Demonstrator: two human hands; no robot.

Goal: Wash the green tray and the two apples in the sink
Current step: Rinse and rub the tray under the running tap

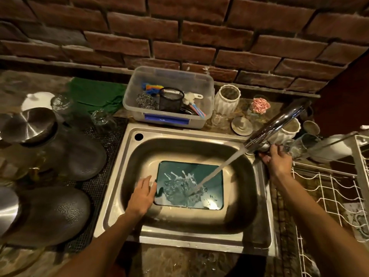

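The green tray (211,176) lies flat on the bottom of the steel sink (179,144). Water runs from the chrome tap (279,122) and splashes in the tray's middle. My left hand (142,193) rests against the tray's left edge, fingers loosely spread, and I cannot tell whether it grips the rim. My right hand (276,159) is closed around the tap's base at the sink's right rim. No apples show anywhere in view.
A clear plastic tub (169,94) of scrubbers stands behind the sink. Dark bowls (52,214) and a steel lid (26,124) sit on a mat at left. White jars (227,98), glasses and a white wire rack (329,188) crowd the right.
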